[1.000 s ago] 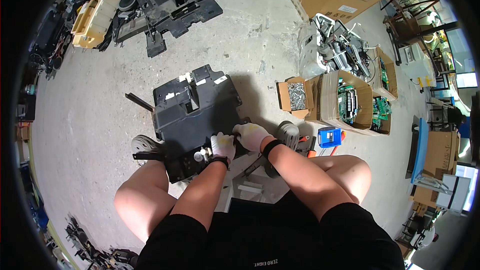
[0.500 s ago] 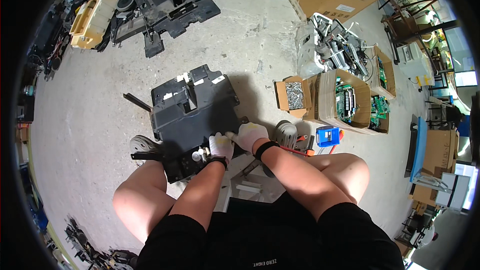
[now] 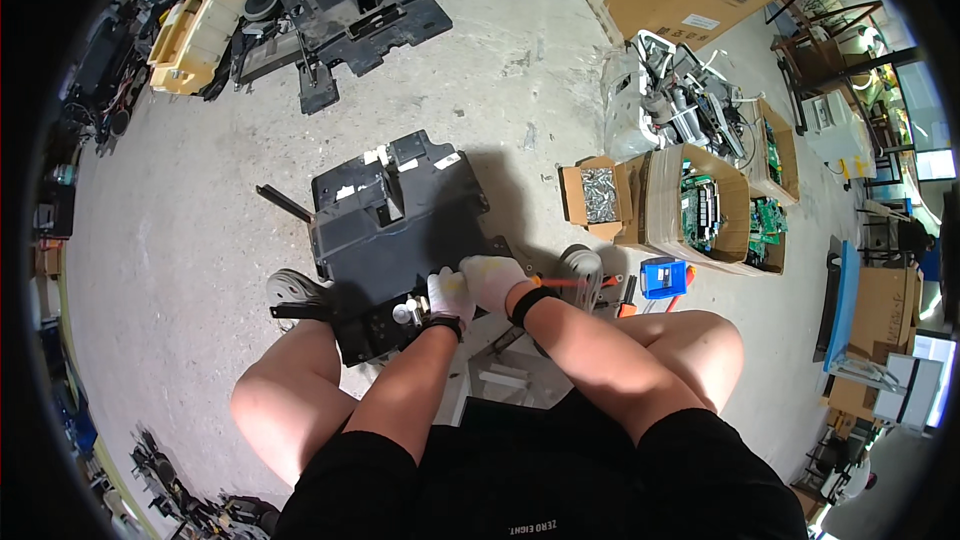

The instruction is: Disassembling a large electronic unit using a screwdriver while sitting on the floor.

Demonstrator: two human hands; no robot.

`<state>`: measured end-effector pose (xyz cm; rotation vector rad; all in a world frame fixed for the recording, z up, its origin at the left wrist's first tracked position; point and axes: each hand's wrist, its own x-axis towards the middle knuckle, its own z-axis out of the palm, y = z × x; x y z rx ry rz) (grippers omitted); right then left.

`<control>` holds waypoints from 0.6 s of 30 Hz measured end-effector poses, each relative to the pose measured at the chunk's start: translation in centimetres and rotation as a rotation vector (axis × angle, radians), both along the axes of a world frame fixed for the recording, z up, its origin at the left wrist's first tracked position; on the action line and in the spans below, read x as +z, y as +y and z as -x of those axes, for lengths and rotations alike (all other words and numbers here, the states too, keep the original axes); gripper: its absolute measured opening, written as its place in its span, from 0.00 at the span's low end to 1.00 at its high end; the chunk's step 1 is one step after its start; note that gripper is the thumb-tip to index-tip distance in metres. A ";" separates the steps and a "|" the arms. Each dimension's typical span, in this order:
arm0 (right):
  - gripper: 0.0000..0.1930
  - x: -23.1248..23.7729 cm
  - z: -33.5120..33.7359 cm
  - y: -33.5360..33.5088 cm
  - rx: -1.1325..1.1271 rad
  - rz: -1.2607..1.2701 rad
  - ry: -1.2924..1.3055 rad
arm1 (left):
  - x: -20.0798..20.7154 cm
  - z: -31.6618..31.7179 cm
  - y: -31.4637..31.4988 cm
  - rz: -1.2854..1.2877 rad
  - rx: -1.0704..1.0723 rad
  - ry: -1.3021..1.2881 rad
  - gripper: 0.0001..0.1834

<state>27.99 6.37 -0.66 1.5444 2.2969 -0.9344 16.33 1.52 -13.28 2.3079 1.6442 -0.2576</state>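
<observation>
A large black plastic casing (image 3: 385,250) with white label scraps lies on the floor between my feet. My left hand (image 3: 449,297), in a white glove, is at its near right edge, fingers bunched against it beside small pale round parts (image 3: 405,312). Touching it from the right is my gloved right hand (image 3: 494,283), closed with the fingertips pointing left; what it holds is hidden. A blurred red handle (image 3: 567,283) shows just right of that wrist, and I cannot tell whether it is in the hand.
By my right shoe (image 3: 580,268) are an orange-and-black tool (image 3: 628,297) and a blue bin (image 3: 664,265). Farther right stand a small carton of screws (image 3: 573,196) and cartons of green circuit boards (image 3: 668,202). More black plastic parts (image 3: 365,5) and a yellow crate (image 3: 195,43) lie far left.
The view has shifted slightly, so everything sits a little farther right. My right hand has turned slightly, staying against the left. The red handle near the right wrist has changed angle and is blurred.
</observation>
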 end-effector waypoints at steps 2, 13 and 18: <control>0.11 0.5 0.2 -0.2 0.284 -0.039 -0.097 | -0.6 0.0 -0.3 -0.069 0.023 -0.029 0.07; 0.12 1.4 0.2 -0.7 -0.305 0.069 0.067 | 0.5 0.0 0.6 0.087 0.011 0.030 0.08; 0.13 0.2 -1.1 -0.4 -0.070 -0.032 0.082 | 1.9 0.1 0.4 0.028 0.058 -0.011 0.08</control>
